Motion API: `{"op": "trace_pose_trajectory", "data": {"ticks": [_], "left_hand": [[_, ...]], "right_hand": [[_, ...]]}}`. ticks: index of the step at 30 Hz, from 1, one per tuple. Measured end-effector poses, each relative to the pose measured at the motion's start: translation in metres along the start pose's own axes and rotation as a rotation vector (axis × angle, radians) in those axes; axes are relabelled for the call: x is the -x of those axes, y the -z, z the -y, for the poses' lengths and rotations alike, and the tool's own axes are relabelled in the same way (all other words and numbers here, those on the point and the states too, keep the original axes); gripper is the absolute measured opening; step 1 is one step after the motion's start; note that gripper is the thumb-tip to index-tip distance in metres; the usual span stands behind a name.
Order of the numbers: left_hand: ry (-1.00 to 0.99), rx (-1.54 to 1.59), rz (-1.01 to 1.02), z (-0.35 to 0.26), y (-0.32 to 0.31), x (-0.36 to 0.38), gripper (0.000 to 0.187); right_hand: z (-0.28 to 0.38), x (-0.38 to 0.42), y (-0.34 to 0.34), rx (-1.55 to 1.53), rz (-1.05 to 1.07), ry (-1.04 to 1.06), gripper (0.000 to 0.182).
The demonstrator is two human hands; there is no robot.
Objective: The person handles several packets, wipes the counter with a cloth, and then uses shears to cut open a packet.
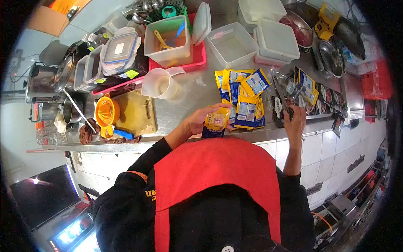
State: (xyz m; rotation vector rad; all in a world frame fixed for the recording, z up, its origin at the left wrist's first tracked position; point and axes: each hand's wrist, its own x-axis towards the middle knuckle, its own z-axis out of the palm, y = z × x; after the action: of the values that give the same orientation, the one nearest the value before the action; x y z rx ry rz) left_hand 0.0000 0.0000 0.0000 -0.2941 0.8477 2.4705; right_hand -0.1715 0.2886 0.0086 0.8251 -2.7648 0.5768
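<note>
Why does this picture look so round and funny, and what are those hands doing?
There is one picture, taken by a small camera on a person's head, looking down. Its wide lens bends everything round. The red shape below is the person's apron. In front is a shiny metal counter. The left hand holds a yellow packet in its fingers. The right hand holds something dark, maybe scissors, but it is too small to tell. Between them lies a pile of yellow and blue packets. There is also an orange juicer, a wooden cutting board, a white jug and plastic boxes.
</note>
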Motion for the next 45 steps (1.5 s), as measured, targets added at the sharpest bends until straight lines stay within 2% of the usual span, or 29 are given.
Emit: {"op": "trace_pose_trajectory", "data": {"ticks": [2,4,5,6,7,9,10,14,16,17,19,20,21,23,25,27,28,29,30,31,33,34,36,38,40,45], "left_hand": [[-0.092,0.191,0.027,-0.003,0.002,0.000,0.066],[-0.147,0.270,0.029,-0.011,-0.006,0.002,0.061],[-0.204,0.333,0.027,-0.015,-0.005,0.003,0.056],[-0.218,0.342,0.016,-0.020,-0.004,0.004,0.059],[-0.214,0.340,0.018,-0.024,-0.004,0.004,0.059],[-0.245,0.364,0.066,-0.031,-0.002,0.002,0.061],[-0.257,0.351,0.045,-0.033,-0.001,0.002,0.063],[-0.282,0.300,0.014,-0.039,0.004,0.001,0.061],[-0.271,0.241,0.032,-0.036,0.014,0.001,0.065],[-0.269,0.248,0.044,-0.034,0.016,0.001,0.065],[-0.287,0.215,0.018,-0.033,0.013,-0.001,0.065],[-0.287,0.220,0.032,-0.032,0.011,0.000,0.065],[-0.275,0.265,0.054,-0.031,0.008,0.002,0.065],[-0.271,0.313,0.092,-0.032,0.008,0.002,0.064],[-0.198,0.410,0.199,-0.031,0.011,0.000,0.063],[-0.205,0.393,0.256,-0.033,0.011,0.002,0.058],[-0.118,0.359,0.149,-0.029,0.020,-0.006,0.053],[-0.032,0.325,0.041,-0.023,0.026,-0.013,0.051],[-0.133,0.216,-0.057,-0.030,0.012,-0.005,0.050],[-0.142,0.222,-0.051,-0.025,0.013,-0.006,0.050],[-0.215,0.169,-0.117,-0.018,0.021,-0.012,0.047],[-0.167,0.251,-0.127,-0.018,0.021,-0.009,0.044],[-0.190,0.256,-0.071,-0.015,0.027,-0.007,0.038],[-0.240,0.292,0.033,-0.001,0.050,-0.017,0.039],[-0.201,0.276,-0.064,-0.017,0.032,0.006,0.036],[-0.308,0.204,-0.095,-0.015,0.032,-0.006,0.035]], "right_hand": [[0.021,0.000,-0.012,-0.169,0.063,0.023,0.033],[0.072,-0.007,-0.006,-0.327,0.238,-0.050,0.042],[0.093,-0.006,-0.017,-0.256,0.196,0.006,0.048],[0.112,-0.004,-0.027,-0.185,0.153,0.058,0.055],[0.130,-0.005,-0.029,-0.183,0.151,0.054,0.055],[0.154,-0.005,-0.032,-0.092,0.266,-0.057,0.070],[0.153,-0.004,-0.035,-0.119,0.290,-0.042,0.072],[0.143,0.000,-0.033,-0.056,0.260,-0.002,0.062],[0.129,0.002,-0.040,-0.105,0.284,-0.021,0.047],[0.125,-0.001,-0.038,-0.091,0.283,-0.024,0.047],[0.127,-0.013,-0.027,-0.340,0.378,-0.215,0.038],[0.119,-0.013,-0.036,-0.607,0.381,-0.310,0.038],[0.131,-0.017,-0.026,-0.591,0.374,-0.310,0.038],[0.166,-0.032,0.001,-1.139,0.416,-0.610,0.041],[0.149,-0.039,-0.026,-1.127,0.385,-0.582,0.043],[0.130,-0.051,-0.052,-0.297,0.024,-0.055,0.045],[0.133,-0.056,-0.055,-0.328,0.117,-0.141,0.041],[0.134,-0.055,-0.055,-0.315,0.118,-0.136,0.041],[0.143,-0.059,-0.053,-0.317,0.197,-0.159,0.038],[0.151,-0.062,-0.052,-0.319,0.280,-0.182,0.036],[0.162,-0.054,-0.053,-0.265,0.230,-0.067,0.031],[0.169,-0.051,-0.048,-0.192,0.224,-0.009,0.030],[0.186,-0.043,-0.032,-0.363,0.385,-0.097,0.031],[0.188,-0.039,-0.030,-0.371,0.428,-0.041,0.031],[0.190,-0.041,-0.028,-0.388,0.431,0.051,0.029],[0.221,-0.041,-0.025,-0.372,0.416,0.137,0.028]]}}
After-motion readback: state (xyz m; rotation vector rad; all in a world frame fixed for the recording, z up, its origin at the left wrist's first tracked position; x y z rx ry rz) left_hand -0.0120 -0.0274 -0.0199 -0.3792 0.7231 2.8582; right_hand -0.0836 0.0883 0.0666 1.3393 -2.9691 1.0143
